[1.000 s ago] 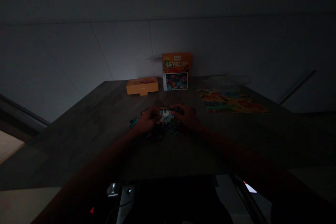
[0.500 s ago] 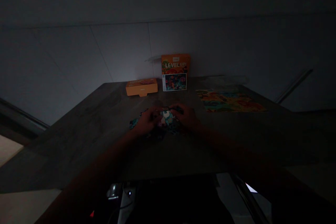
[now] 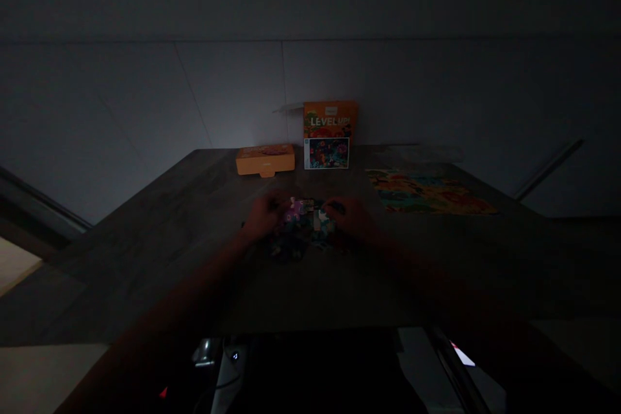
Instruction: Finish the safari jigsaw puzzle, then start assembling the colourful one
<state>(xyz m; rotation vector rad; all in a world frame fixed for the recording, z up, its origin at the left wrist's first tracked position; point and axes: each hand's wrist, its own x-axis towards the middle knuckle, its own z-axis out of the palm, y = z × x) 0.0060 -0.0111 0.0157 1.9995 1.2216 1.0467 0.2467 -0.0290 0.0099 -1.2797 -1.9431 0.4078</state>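
In the dim head view, my left hand (image 3: 262,216) is closed with its fingertips at the edge of some joined purple puzzle pieces (image 3: 295,209). Opposite it, my right hand (image 3: 353,217) pinches a pale and teal puzzle section (image 3: 322,222). A narrow dark gap parts the two sections. Beneath and around both hands lies a pile of loose dark puzzle pieces (image 3: 287,251), hard to make out one by one. Shadow hides part of the fingers.
Behind the hands, a low orange box (image 3: 266,163) lies on the grey table (image 3: 174,226). An upright orange box (image 3: 330,118) leans by the wall, a puzzle picture card (image 3: 326,153) before it. To the right lies a colourful picture sheet (image 3: 431,193).
My hands have moved apart from the pale section between them. The left now shows purple pieces at its fingers; the right has the pale and teal section. The view shifted slightly.
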